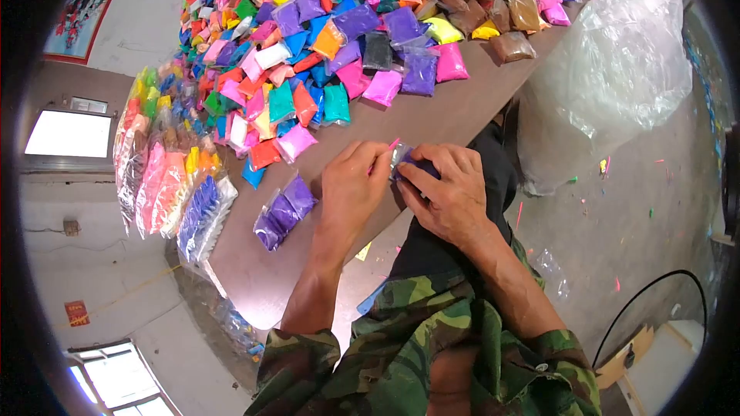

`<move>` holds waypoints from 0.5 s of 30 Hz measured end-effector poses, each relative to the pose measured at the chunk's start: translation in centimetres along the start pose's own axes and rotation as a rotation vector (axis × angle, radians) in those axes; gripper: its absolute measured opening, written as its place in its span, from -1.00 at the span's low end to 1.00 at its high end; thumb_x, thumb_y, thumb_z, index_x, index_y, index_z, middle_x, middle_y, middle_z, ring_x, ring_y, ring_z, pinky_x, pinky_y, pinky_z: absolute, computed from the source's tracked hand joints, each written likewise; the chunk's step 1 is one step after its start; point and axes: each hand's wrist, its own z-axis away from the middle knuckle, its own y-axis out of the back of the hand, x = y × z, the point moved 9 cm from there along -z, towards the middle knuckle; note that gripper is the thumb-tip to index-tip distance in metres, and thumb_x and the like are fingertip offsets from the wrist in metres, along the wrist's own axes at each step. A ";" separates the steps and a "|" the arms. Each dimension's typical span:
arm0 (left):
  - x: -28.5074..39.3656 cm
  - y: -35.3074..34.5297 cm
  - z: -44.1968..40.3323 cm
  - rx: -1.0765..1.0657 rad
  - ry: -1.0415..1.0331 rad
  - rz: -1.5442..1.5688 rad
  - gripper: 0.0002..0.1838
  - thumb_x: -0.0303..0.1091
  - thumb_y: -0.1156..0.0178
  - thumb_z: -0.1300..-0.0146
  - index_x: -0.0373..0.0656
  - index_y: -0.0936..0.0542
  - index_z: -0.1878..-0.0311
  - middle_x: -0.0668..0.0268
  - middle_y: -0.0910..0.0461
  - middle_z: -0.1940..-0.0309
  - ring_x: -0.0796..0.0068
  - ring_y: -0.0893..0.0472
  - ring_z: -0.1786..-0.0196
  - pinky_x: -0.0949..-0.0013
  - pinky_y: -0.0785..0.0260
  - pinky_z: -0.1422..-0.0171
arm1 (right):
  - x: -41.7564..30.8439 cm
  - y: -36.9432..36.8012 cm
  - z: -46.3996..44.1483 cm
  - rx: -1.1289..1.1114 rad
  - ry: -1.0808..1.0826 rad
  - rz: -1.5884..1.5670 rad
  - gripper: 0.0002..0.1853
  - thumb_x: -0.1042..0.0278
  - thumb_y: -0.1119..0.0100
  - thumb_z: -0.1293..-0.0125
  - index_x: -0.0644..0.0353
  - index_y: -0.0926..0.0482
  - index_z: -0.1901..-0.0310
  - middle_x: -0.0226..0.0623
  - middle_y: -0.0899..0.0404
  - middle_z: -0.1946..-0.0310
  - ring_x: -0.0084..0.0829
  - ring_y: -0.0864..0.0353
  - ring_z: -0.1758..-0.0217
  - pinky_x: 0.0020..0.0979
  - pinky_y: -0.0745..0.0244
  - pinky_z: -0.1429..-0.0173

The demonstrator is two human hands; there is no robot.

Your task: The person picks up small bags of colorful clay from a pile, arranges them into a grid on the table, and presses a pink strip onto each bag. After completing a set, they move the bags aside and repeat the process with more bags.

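One purple packet is held close by the right hand

The right fingers are closed on the packet; thumb and fingertips press it from its sides, probably so that the soft filling does not slip away. Just beside them, the left hand has its fingers drawn narrow, pinching a thin pink strip near the end of the packet. I judge that the right grip gives steadiness and the left one makes the finer work. Where exactly the strip meets the plastic, I cannot tell, because the fingers cover it.

The packet looks deep purple inside, with clear, shiny film at the end near the left fingertips; the rest is hidden under the right hand.

To the left of the left fingers, a row of purple packets lies on the brown table, apart from the others, perhaps for keeping this colour together. Beyond both hands spreads a heap of many-coloured packets. Farther left of the fingers are filled bags; to their right, a big transparent bag.
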 end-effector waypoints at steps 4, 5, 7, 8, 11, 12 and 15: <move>1.0 -0.2 0.8 0.009 -0.064 -0.023 -0.94 -0.42 -0.34 -0.47 -0.19 -0.69 0.11 0.09 -0.71 0.21 -0.12 -0.72 0.19 -0.03 -0.55 0.16 | -0.1 -0.1 0.0 0.004 0.004 0.012 -0.71 0.29 -0.57 -0.22 0.00 -0.80 0.02 -0.39 -0.66 -0.06 -0.17 -0.66 -0.17 -0.09 -0.45 -0.26; 0.9 -0.3 0.7 0.018 -0.071 -0.036 -0.93 -0.41 -0.34 -0.47 -0.18 -0.68 0.11 0.10 -0.71 0.22 -0.11 -0.72 0.19 -0.03 -0.55 0.16 | -0.1 -0.1 -0.1 0.007 0.008 0.011 -0.71 0.29 -0.57 -0.22 0.00 -0.80 0.02 -0.39 -0.66 -0.06 -0.18 -0.65 -0.17 -0.09 -0.45 -0.26; 0.8 -0.4 0.1 -0.007 -0.050 -0.072 -0.92 -0.41 -0.36 -0.46 -0.21 -0.71 0.10 0.07 -0.74 0.22 -0.07 -0.75 0.18 0.00 -0.57 0.12 | -0.1 0.0 -0.1 0.005 0.000 0.008 -0.68 0.34 -0.60 -0.17 -0.01 -0.82 0.01 -0.40 -0.67 -0.07 -0.20 -0.66 -0.17 -0.12 -0.44 -0.25; 0.8 -0.4 -0.2 -0.017 -0.041 -0.092 -0.91 -0.42 -0.37 -0.46 -0.23 -0.72 0.09 0.06 -0.76 0.22 -0.05 -0.77 0.17 0.01 -0.57 0.11 | -0.2 0.0 -0.2 0.006 -0.002 0.005 -0.66 0.37 -0.62 -0.15 -0.02 -0.83 0.01 -0.41 -0.67 -0.08 -0.21 -0.66 -0.17 -0.13 -0.43 -0.24; 0.2 -0.8 -0.4 0.003 -0.058 -0.116 -0.90 -0.40 -0.37 -0.46 -0.21 -0.73 0.09 0.06 -0.75 0.22 -0.07 -0.76 0.18 0.01 -0.57 0.11 | -0.4 0.1 -0.4 0.002 0.000 0.028 -0.65 0.37 -0.62 -0.15 -0.02 -0.84 -0.01 -0.41 -0.68 -0.08 -0.22 -0.66 -0.16 -0.14 -0.43 -0.24; 0.3 -0.7 -0.4 0.011 -0.057 -0.129 -0.91 -0.40 -0.37 -0.45 -0.21 -0.73 0.09 0.07 -0.75 0.22 -0.06 -0.77 0.18 0.01 -0.57 0.12 | -0.4 0.1 -0.3 0.007 0.005 0.024 -0.67 0.34 -0.60 -0.18 -0.02 -0.82 -0.01 -0.41 -0.67 -0.07 -0.21 -0.66 -0.17 -0.12 -0.44 -0.24; 0.6 -0.4 -0.3 0.028 -0.037 -0.114 -0.94 -0.41 -0.36 -0.45 -0.18 -0.73 0.12 0.09 -0.75 0.23 -0.05 -0.77 0.19 0.01 -0.57 0.12 | -0.2 0.0 0.1 0.023 0.009 0.015 -0.70 0.28 -0.56 -0.24 -0.02 -0.79 0.00 -0.40 -0.66 -0.05 -0.19 -0.65 -0.17 -0.09 -0.45 -0.22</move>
